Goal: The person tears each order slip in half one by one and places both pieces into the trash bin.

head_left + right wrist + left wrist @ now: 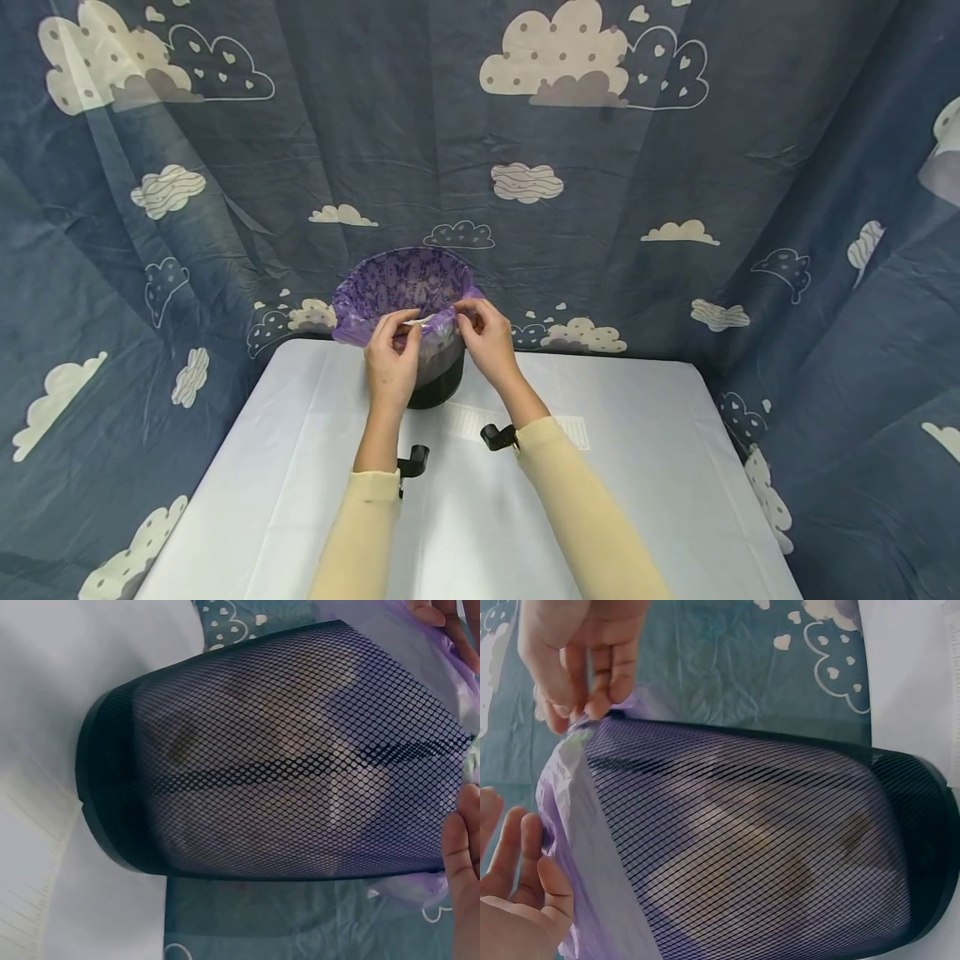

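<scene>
Mesh wastebasket: it stands upright by the far edge of the tabletop, left of that edge's middle, its mouth facing up and its solid dark base on the white surface.
Purple bag liner: it lines the inside of the basket with a darker mottled pattern and folds over the rim, its loose border hanging down the outside of the mesh.
My left hand: it is at the near side of the rim, thumb and forefinger in a narrow pinch on the liner's edge, the other fingers loosely bent.
My right hand: it is at the rim just beside the left, thumb and fingertips pinching the liner; a whitish strip of its edge runs between my hands.
Through the mesh: yellowish-brown patches show, too blurred for me to tell what they are.
Ruled sheet: this pale sheet lies flat near the basket's base, partly under my right forearm.
Wrists: a black camera mount sits on each, just past my cream sleeves.
Curtain: blue-grey fabric with cloud prints hangs behind the far edge and along both sides.
</scene>
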`<state>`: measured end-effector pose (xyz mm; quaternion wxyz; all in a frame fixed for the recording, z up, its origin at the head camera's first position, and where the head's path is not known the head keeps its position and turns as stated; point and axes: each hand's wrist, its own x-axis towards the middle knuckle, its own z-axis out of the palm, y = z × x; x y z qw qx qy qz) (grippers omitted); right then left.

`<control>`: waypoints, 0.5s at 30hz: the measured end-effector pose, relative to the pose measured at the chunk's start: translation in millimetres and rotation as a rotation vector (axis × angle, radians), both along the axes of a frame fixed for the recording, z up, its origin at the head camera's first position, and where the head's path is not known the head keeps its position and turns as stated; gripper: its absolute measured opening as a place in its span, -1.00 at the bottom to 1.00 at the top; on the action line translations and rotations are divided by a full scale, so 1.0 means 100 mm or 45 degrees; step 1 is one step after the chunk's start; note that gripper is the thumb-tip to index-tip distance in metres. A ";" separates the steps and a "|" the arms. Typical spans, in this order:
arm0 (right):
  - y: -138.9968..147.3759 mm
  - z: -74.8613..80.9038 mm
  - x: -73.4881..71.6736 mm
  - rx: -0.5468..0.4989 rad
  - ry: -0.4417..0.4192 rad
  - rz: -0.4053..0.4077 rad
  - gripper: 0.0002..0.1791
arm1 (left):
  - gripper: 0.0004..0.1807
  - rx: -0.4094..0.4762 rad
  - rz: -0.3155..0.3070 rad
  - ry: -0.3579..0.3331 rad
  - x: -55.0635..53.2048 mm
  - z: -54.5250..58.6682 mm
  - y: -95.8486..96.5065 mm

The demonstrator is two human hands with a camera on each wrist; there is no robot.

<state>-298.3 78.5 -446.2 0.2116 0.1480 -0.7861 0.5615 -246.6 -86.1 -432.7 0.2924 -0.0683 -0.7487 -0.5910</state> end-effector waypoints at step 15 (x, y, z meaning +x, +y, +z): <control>0.23 -0.40 0.28 0.004 -0.106 -0.050 -0.83 | -0.80 -0.087 -0.124 -0.122 0.16 -0.35 0.27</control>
